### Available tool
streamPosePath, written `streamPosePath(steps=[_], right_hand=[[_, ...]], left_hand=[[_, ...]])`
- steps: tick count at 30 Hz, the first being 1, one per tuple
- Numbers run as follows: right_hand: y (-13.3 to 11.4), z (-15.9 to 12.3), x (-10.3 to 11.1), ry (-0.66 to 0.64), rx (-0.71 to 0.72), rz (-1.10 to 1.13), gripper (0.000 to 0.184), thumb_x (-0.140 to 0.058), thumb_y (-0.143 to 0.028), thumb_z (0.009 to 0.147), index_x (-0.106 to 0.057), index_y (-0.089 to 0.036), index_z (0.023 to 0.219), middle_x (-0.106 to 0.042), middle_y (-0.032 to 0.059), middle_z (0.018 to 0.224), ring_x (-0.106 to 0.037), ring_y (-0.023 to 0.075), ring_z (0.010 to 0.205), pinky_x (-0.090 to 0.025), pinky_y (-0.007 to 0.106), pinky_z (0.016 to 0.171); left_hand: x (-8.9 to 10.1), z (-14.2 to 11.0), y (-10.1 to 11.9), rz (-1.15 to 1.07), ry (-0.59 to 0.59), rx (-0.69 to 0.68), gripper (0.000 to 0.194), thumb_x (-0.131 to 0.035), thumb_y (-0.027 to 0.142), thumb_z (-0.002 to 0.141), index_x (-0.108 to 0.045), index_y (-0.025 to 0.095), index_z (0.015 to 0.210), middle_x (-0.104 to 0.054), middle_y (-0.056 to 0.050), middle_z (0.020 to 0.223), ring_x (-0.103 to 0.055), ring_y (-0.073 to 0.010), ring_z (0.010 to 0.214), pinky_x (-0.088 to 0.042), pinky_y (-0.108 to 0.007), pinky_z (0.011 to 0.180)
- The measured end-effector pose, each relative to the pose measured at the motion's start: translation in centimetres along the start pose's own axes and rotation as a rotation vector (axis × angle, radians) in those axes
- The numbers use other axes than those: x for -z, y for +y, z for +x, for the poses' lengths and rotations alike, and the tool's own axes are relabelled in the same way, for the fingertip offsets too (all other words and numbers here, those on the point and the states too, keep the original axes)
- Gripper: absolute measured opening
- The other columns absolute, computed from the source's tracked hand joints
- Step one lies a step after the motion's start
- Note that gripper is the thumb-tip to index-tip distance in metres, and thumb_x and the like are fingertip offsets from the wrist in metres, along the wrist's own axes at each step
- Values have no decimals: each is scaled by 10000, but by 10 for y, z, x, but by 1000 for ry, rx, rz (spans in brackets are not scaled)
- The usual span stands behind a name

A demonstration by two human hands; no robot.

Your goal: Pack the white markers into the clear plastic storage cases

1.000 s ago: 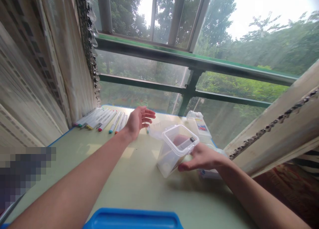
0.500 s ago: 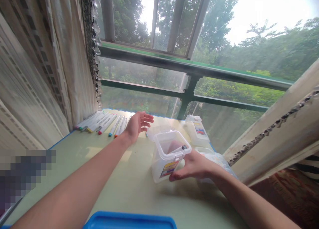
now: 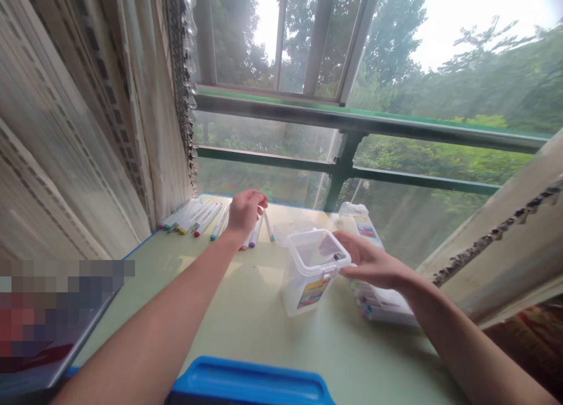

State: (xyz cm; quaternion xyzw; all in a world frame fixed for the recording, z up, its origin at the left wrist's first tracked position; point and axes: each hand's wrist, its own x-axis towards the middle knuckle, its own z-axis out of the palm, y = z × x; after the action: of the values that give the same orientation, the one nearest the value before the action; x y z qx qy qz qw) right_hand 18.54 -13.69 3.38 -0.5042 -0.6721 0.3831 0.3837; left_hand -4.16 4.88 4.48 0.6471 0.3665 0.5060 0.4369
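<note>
My left hand (image 3: 246, 212) is closed over a row of white markers (image 3: 219, 222) on the table. Its fingertips are pressed together near the far end of a teal-tipped marker (image 3: 269, 226); whether they grip one is hidden. My right hand (image 3: 369, 258) grips the upper right side of a clear plastic box (image 3: 303, 282), its fingers partly behind the wall and its thumb near the rim. The box's lid hangs open at the back left. Inside, a dark-ended marker (image 3: 338, 256) leans near the front right corner.
Another clear box (image 3: 363, 220) stands at the back right. Beside my right wrist is a clear container (image 3: 389, 305) with markers in it. A blue tray (image 3: 259, 381) sits at the near edge of the table (image 3: 246, 311). Curtains and a window border the table.
My left hand's spread fingers have closed together above the markers. My right hand has shifted from low on the box's side to near its rim. The view has turned slightly left.
</note>
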Motion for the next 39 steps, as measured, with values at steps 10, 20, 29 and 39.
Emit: streamPosePath(steps=[10, 20, 29, 39], right_hand=[[-17, 47, 12, 367, -254, -122, 179, -743, -299, 755, -691, -157, 850, -736, 79, 802, -690, 182, 720, -571, 313, 663], [-6, 111, 5, 370, -381, -411, 327, -602, -343, 961, -599, -169, 1237, -622, 89, 1242, -645, 223, 1037, -561, 425, 868], [-2, 93, -3, 305, -322, -561, 191, -647, -308, 929, -681, -133, 995, -693, 55, 1028, -666, 199, 936, -560, 372, 833], [10, 94, -16, 345, -86, -436, 70, -712, -251, 741, -706, -182, 736, -703, 71, 780, -657, 300, 890, -538, 396, 813]], left_hand=[[12, 10, 15, 577, -90, -123, 125, -609, 301, 749, -707, 226, 769, -693, -69, 759, -634, -254, 783, -452, -354, 733], [5, -9, -11, 887, -254, -157, 122, -609, 339, 771, -687, 250, 742, -692, -117, 816, -654, -341, 926, -466, -404, 781], [14, -15, -7, 930, -247, -183, 184, -561, 378, 829, -694, 259, 784, -697, -93, 788, -648, -313, 921, -456, -364, 758], [12, -14, -13, 960, -273, -191, 223, -531, 343, 852, -719, 238, 909, -721, -94, 876, -656, -284, 874, -460, -359, 731]])
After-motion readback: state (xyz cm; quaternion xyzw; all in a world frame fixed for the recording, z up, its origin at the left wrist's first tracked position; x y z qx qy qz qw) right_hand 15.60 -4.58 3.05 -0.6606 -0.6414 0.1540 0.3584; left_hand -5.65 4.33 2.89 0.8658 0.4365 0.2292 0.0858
